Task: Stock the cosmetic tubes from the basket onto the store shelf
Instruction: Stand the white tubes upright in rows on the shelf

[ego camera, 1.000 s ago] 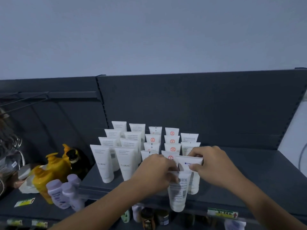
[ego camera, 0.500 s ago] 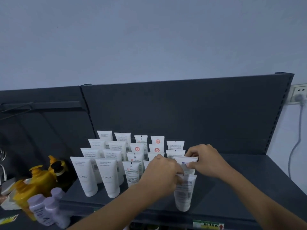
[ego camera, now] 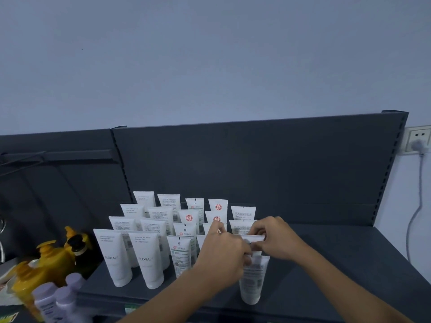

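Several white cosmetic tubes point(ego camera: 149, 259) stand cap-down in rows on the dark grey store shelf point(ego camera: 349, 264). At the right end of the front row stands a white tube point(ego camera: 253, 279) with grey print. My left hand point(ego camera: 225, 255) pinches its upper left edge. My right hand point(ego camera: 276, 238) pinches the flat top of a tube point(ego camera: 253, 238) standing just behind it. Both hands are close together, almost touching. The basket is not in view.
Yellow pump bottles point(ego camera: 50, 259), a dark bottle point(ego camera: 78, 247) and lilac bottles point(ego camera: 56, 299) crowd the lower shelf at the left. The shelf's back panel point(ego camera: 256, 171) rises behind the tubes. A wall socket with a plugged cord point(ego camera: 418, 142) is at the right.
The view has tilted up and shifted right. The front tube, held low over the shelf edge a second ago, now stands on the shelf in the front row, with both hands still on the tubes.
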{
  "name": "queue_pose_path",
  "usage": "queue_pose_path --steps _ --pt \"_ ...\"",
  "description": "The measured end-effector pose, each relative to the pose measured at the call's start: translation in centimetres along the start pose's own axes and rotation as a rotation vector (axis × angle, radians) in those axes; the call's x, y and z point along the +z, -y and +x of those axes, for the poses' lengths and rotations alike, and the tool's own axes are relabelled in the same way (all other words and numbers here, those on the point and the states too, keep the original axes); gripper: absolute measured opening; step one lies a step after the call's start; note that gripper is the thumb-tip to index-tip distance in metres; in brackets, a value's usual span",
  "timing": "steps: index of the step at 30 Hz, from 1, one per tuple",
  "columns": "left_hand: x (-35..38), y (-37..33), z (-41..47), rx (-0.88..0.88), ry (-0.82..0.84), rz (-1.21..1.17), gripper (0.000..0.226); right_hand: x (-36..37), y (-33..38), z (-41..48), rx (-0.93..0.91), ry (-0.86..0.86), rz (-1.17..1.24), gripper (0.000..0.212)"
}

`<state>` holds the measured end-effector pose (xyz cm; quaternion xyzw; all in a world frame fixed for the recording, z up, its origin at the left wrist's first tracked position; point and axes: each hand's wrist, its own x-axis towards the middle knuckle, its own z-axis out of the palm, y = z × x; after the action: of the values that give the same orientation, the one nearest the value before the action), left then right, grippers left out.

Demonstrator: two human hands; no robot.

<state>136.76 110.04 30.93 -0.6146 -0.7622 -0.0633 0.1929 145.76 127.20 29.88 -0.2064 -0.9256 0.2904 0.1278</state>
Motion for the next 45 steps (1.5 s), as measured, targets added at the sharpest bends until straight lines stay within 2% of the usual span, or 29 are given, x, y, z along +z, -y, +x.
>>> queue_pose_path --steps 6,17,29,32,34,36,45 --pt "0.1 0.4 0.2 -0.045 0.040 0.003 0.024 0.3 0.0 0.4 -0.007 -0.003 0.029 0.023" --pt "-0.3 1.1 0.3 -0.049 0.098 0.001 0.020 0.6 -0.4 0.8 0.001 -0.017 0.058 0.014" --pt "-1.2 1.6 0.2 -0.012 0.132 -0.039 0.022 -0.2 0.1 1.0 0.021 0.020 0.027 0.020" --pt "-1.3 2.3 0.3 -0.039 0.116 -0.103 0.017 -0.6 0.6 1.0 0.019 -0.019 0.015 0.020" --pt "-1.2 2.9 0.3 -0.072 0.088 -0.107 0.034 -0.8 1.3 0.8 0.028 -0.061 -0.007 0.019" --pt "-1.4 3.7 0.4 -0.101 0.052 -0.144 0.041 -1.1 2.1 0.7 0.028 -0.105 -0.048 0.018" --pt "-4.8 8.7 -1.9 -0.184 -0.039 -0.292 0.038 -0.6 7.9 -0.2 -0.006 -0.211 -0.211 0.029"
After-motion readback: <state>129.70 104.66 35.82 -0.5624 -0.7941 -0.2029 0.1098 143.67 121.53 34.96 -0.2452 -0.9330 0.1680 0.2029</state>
